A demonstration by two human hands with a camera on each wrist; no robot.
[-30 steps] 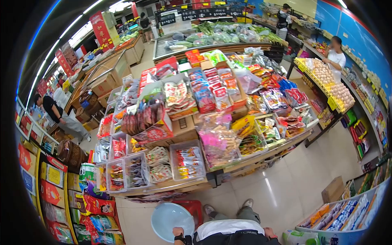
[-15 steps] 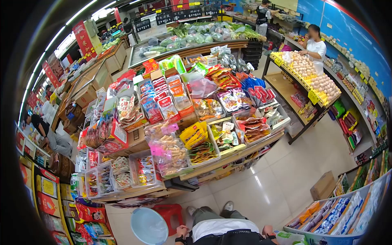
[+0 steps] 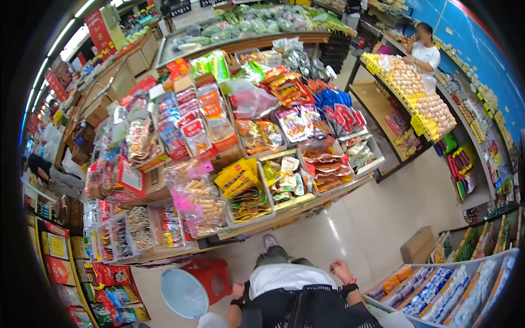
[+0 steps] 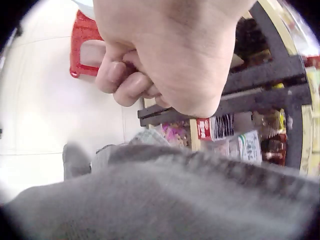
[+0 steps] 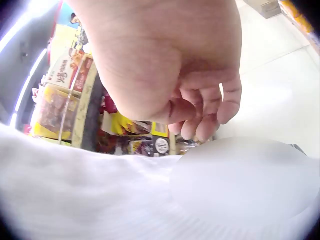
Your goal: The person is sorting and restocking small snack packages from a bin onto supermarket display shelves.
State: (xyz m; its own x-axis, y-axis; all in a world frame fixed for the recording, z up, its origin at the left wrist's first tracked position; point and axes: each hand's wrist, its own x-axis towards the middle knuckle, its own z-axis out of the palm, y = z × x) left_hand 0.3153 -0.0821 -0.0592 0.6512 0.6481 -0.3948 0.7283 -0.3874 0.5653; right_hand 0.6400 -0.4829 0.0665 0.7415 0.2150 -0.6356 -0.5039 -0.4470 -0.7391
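My left hand [image 3: 238, 290] hangs beside my body with nothing in it, near the red plastic stool [image 3: 213, 277] and the pale blue basin [image 3: 184, 293]. In the left wrist view the fingers [image 4: 131, 86] bend in loosely toward the palm, over a grey trouser leg. The right hand [image 3: 341, 271] is held out on the other side, in front of the white shirt. Its fingers [image 5: 206, 122] are slack and a little apart, holding nothing, in the right wrist view. Ahead stands a display stand with packaged snacks [image 3: 191, 134], including a tub with yellow packets [image 3: 238, 177].
An egg rack [image 3: 410, 87] is at the right, with a person [image 3: 425, 52] in white behind it. A freezer-like bin [image 3: 470, 273] of wrapped goods stands close at my right. Rice bags [image 3: 115, 279] are stacked at left. Tiled floor [image 3: 350, 229] lies between.
My view has turned right and moved closer to the snack stand, so the stand, basin and stool shift left. The right hand has swung forward and up from beside the body.
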